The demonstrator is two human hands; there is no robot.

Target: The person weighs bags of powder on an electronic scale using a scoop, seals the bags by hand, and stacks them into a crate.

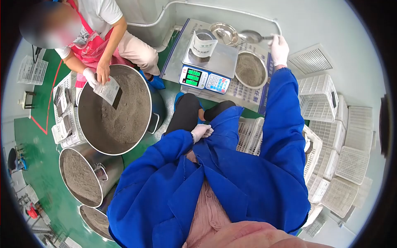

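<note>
My right hand, in a white glove, grips the handle of a large metal spoon. The spoon's bowl is over the board beside an empty-looking steel bowl. Below the spoon, a second steel bowl holds grey-brown powder. An open white pouch stands upright on the digital scale, whose green display is lit. My left hand, also gloved, rests closed on my lap against the blue coat, with nothing visible in it.
A co-worker at the left holds a pouch over a big steel pot of powder. Nearby are another filled pot and a third below it. White plastic crates are stacked on the right, by the wall.
</note>
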